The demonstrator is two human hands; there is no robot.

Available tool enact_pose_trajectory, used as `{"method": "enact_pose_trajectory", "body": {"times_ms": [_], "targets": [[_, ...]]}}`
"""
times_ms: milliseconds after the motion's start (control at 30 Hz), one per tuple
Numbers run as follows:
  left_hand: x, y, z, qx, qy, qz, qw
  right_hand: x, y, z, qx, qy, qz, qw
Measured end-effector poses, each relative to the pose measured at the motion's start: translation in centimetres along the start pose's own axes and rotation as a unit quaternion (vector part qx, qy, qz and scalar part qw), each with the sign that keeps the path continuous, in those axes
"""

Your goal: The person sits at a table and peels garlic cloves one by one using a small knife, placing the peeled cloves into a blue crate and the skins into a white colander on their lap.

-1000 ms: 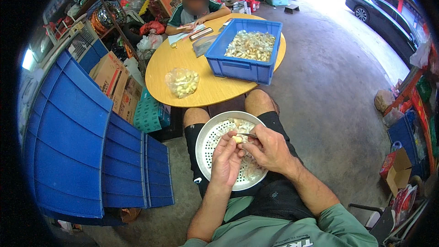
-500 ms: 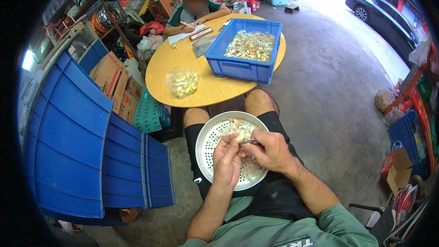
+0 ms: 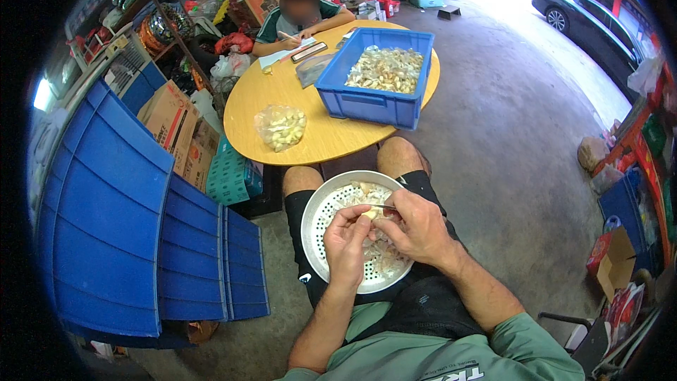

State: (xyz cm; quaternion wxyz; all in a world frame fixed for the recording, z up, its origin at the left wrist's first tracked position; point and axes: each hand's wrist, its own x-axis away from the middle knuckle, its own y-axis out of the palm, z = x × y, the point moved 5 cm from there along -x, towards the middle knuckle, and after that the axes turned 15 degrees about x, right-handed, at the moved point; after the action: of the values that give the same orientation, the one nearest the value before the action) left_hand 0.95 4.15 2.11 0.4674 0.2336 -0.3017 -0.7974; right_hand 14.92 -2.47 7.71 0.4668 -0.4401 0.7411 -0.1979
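Note:
On my lap rests a round metal colander (image 3: 319, 240) with loose papery skins (image 3: 384, 259) and a few cloves inside. Above it my left hand (image 3: 345, 243) pinches a pale garlic clove (image 3: 369, 214) between thumb and fingertips. My right hand (image 3: 417, 226) grips a small knife (image 3: 384, 206), its thin blade pointing left over the clove; the handle is hidden in my fingers. The right thumb touches or nearly touches the clove. Both hands meet over the colander's middle.
Ahead, a yellow table (image 3: 243, 109) bears a blue crate (image 3: 363, 104) of garlic cloves and a clear bag (image 3: 281, 127) of peeled ones. A person (image 3: 300, 21) writes at its far side. Blue panels (image 3: 106, 204) stand left; a cardboard box (image 3: 612, 261) lies right.
The knife has shifted up, and its blade now lies above the clove. My right thumb has come in closer to the clove. My left hand has barely moved.

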Motion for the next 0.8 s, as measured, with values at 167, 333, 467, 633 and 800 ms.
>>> {"method": "enact_pose_trajectory", "body": {"times_ms": [167,333,467,633,800], "targets": [[0.0,0.4,-0.1,-0.039,0.008,-0.015,0.999,0.3,0.0,0.4,0.017,-0.022,0.019,0.999],[0.0,0.0,0.1,-0.042,0.015,-0.016,0.999,0.3,0.5,0.6,0.019,-0.032,0.012,0.999],[0.0,0.2,0.0,-0.051,0.018,-0.019,0.998,0.1,0.0,0.4,0.002,-0.015,0.022,1.0],[0.0,0.0,-0.1,-0.058,0.025,-0.025,0.998,0.2,0.2,0.5,0.012,-0.033,0.022,0.999],[0.0,0.3,-0.1,-0.061,0.023,-0.037,0.997,0.4,0.5,0.8,0.019,-0.038,0.004,0.999]]}}
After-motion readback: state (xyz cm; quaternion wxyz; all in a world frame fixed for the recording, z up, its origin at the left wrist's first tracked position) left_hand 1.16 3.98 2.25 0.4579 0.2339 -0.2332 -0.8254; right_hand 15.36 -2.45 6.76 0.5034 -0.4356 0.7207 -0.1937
